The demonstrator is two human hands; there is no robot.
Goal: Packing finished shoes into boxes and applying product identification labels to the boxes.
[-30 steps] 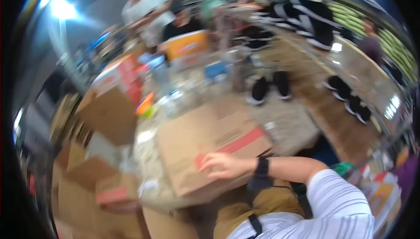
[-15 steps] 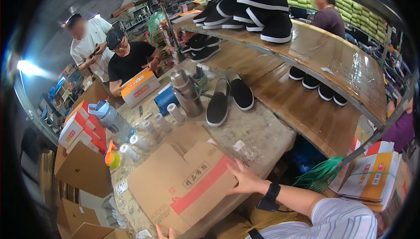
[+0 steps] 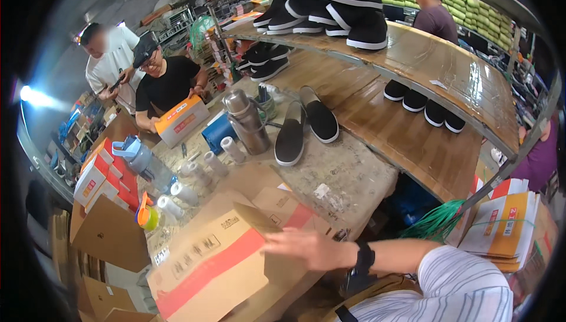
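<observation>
A brown cardboard carton [image 3: 215,275] with a red stripe is tilted up at the near edge of the worktable, partly opened out. My right hand [image 3: 309,249], with a black band at the wrist, reaches in from the right. Its fingers are stretched out, slightly blurred, and lie by the carton's right edge. Behind the raised panel another brown cardboard panel [image 3: 283,204] with a red stripe lies on the table. My left hand is out of view. Beyond the cardboard rests a pair of black slip-on shoes [image 3: 290,139] with white soles.
White rolls [image 3: 184,192], a steel flask [image 3: 246,124] and a blue-lidded water bottle [image 3: 147,166] line the table's left side. Shelves [image 3: 424,74] holding black shoes rise at the right. Across the table a person in black holds an orange-and-white box [image 3: 181,120]; another stands behind.
The carton has swung up and toward the lower left, its panels spreading apart. My right hand has moved left and down along it. My left hand has dropped out of view.
</observation>
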